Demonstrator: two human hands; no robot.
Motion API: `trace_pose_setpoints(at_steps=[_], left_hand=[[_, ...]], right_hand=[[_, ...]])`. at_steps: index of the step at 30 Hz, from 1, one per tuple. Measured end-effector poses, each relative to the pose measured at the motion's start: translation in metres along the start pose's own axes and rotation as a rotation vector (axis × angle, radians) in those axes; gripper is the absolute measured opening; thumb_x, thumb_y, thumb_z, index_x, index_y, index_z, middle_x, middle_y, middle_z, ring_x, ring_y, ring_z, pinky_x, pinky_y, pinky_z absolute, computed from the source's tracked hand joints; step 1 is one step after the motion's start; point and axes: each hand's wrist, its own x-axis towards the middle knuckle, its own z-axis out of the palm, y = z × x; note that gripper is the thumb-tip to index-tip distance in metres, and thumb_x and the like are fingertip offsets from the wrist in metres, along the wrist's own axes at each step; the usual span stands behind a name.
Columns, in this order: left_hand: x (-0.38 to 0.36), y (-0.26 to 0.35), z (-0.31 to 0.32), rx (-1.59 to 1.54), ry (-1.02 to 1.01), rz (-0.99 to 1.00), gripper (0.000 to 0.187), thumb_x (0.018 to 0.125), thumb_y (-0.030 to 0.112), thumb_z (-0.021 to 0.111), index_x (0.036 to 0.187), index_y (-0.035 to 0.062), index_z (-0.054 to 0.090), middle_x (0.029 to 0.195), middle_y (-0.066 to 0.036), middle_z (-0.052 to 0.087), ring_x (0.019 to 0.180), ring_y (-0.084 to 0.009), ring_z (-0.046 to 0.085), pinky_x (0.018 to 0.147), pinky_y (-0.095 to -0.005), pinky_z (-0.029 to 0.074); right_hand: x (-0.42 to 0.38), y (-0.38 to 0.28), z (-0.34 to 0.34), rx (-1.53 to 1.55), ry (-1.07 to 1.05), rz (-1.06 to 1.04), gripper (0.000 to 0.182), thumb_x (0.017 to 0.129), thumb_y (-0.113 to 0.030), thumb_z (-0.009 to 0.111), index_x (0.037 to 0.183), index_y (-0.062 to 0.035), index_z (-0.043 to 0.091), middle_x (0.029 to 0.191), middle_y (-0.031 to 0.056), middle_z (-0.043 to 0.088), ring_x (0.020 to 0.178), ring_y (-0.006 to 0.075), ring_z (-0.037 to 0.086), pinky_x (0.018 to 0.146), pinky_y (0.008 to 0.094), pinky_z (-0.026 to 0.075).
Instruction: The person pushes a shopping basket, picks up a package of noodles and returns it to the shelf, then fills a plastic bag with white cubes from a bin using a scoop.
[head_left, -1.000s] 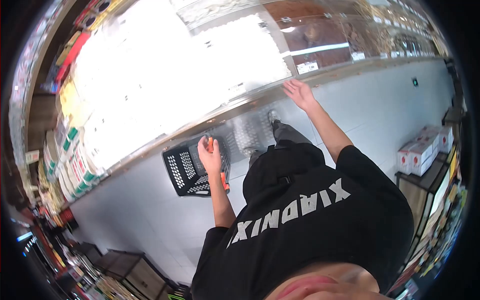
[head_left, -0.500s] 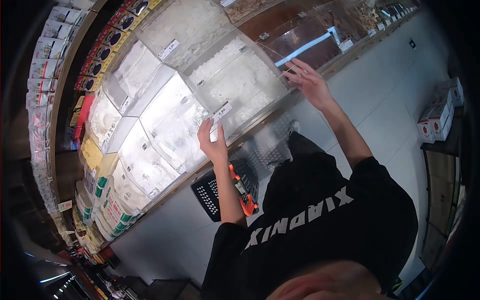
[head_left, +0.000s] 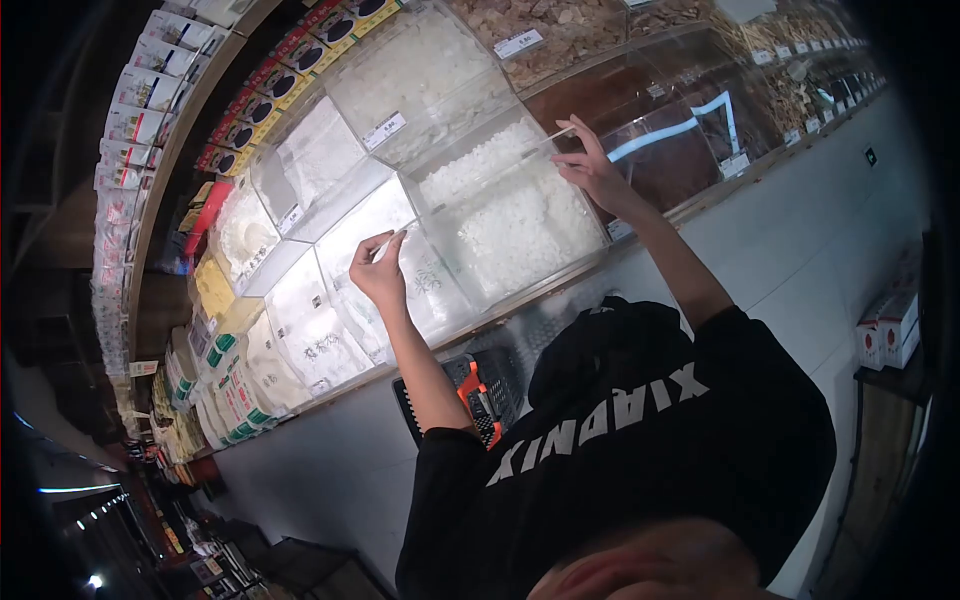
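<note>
A clear plastic bin lid (head_left: pixel 480 182) is raised at a tilt over a bin of white lumpy pieces (head_left: pixel 530 228). At the lid's left end, my left hand (head_left: pixel 380 272) is closed, thumb and fingers pinching its edge. My right hand (head_left: pixel 597 180) pinches the same edge at the right end, with its other fingers bent. Left of this bin lies a bin of white powder-like goods (head_left: pixel 425 275), below my left fingertips. A bin with dark brown contents (head_left: pixel 655 165) is beside my right hand.
A black basket with orange parts (head_left: pixel 480 390) stands on the floor by the counter's wooden front edge (head_left: pixel 520 305). Packaged goods (head_left: pixel 240 385) fill the counter's left end, and a shelf of packets (head_left: pixel 140 110) runs behind. White cartons (head_left: pixel 890 325) are at far right.
Both hands have closed on the lid's edge, and the lid has gone from lying over the bin to tilted up. The camera view has shifted slightly.
</note>
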Motion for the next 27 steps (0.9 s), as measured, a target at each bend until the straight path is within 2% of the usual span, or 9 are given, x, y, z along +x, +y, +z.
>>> trace_pose_setpoints(at_steps=[4,8,9,13,16,19,22,26,27], left_hand=[[0.008,0.001,0.007,0.019,0.060,-0.026,0.018,0.074,0.005,0.085,0.084,-0.0039,0.072,0.084,-0.011,0.074,0.080,-0.0158,0.067,0.084,-0.0304,0.052],[0.016,0.004,0.010,-0.025,0.067,-0.026,0.020,0.074,0.006,0.085,0.086,-0.0046,0.073,0.081,-0.010,0.073,0.075,-0.0153,0.067,0.079,-0.0287,0.054],[0.020,0.004,0.011,-0.018,0.066,-0.026,0.021,0.076,0.005,0.085,0.087,-0.0053,0.071,0.079,-0.009,0.073,0.071,-0.0122,0.064,0.071,-0.0251,0.052],[0.037,0.005,0.016,-0.013,0.051,-0.054,0.021,0.079,0.006,0.084,0.088,-0.0049,0.069,0.076,-0.007,0.070,0.066,-0.0060,0.058,0.060,-0.0207,0.044],[0.058,0.001,0.024,-0.079,0.057,-0.067,0.021,0.079,0.006,0.084,0.089,-0.0051,0.069,0.077,-0.006,0.070,0.066,-0.0061,0.058,0.060,-0.0209,0.044],[0.082,-0.013,0.034,-0.120,0.063,-0.047,0.022,0.080,0.008,0.083,0.086,-0.0064,0.068,0.077,-0.005,0.069,0.066,-0.0066,0.057,0.062,-0.0220,0.045],[0.108,-0.030,0.044,-0.085,0.039,-0.047,0.025,0.081,0.014,0.084,0.080,-0.0059,0.068,0.072,-0.004,0.068,0.064,-0.0064,0.055,0.061,-0.0230,0.044],[0.133,-0.047,0.055,-0.161,0.016,-0.076,0.027,0.082,0.019,0.084,0.081,-0.0044,0.070,0.072,-0.005,0.069,0.065,-0.0075,0.058,0.062,-0.0234,0.046],[0.136,-0.049,0.059,-0.185,-0.002,-0.083,0.027,0.082,0.019,0.084,0.081,-0.0043,0.070,0.072,-0.005,0.069,0.065,-0.0079,0.059,0.063,-0.0234,0.046]], right_hand=[[0.022,0.019,-0.010,-0.065,-0.110,0.040,0.071,0.095,-0.006,0.059,0.153,-0.0049,0.018,0.158,0.0126,0.022,0.120,0.0190,0.059,0.094,0.0293,0.046],[0.038,0.044,-0.008,-0.124,-0.110,0.072,0.071,0.095,-0.004,0.058,0.152,-0.0050,0.015,0.156,0.0113,0.022,0.109,0.0155,0.061,0.087,0.0273,0.047],[0.042,0.050,-0.007,-0.094,-0.104,0.101,0.071,0.096,-0.003,0.057,0.152,-0.0051,0.015,0.156,0.0112,0.023,0.107,0.0148,0.062,0.086,0.0270,0.047],[0.055,0.067,0.001,-0.011,-0.042,0.016,0.073,0.096,-0.007,0.060,0.153,-0.0089,0.014,0.155,0.0126,0.024,0.108,0.0166,0.062,0.085,0.0293,0.048],[0.066,0.081,0.007,-0.001,0.018,0.002,0.070,0.097,-0.010,0.059,0.152,-0.0099,0.015,0.154,0.0118,0.026,0.108,0.0175,0.062,0.084,0.0310,0.048],[0.078,0.087,0.008,-0.092,0.043,0.012,0.067,0.097,-0.014,0.061,0.150,-0.0093,0.020,0.152,0.0124,0.030,0.105,0.0175,0.062,0.084,0.0320,0.048],[0.093,0.085,0.009,-0.015,0.068,0.086,0.064,0.096,-0.018,0.063,0.148,-0.0085,0.025,0.150,0.0128,0.032,0.099,0.0160,0.062,0.083,0.0315,0.047],[0.114,0.087,0.017,-0.093,0.191,0.220,0.050,0.095,-0.014,0.061,0.138,-0.0057,0.036,0.136,0.0108,0.046,0.081,0.0118,0.061,0.076,0.0277,0.049],[0.118,0.091,0.017,-0.079,0.202,0.218,0.049,0.094,-0.012,0.061,0.136,-0.0053,0.037,0.133,0.0105,0.047,0.082,0.0122,0.061,0.074,0.0272,0.049]])
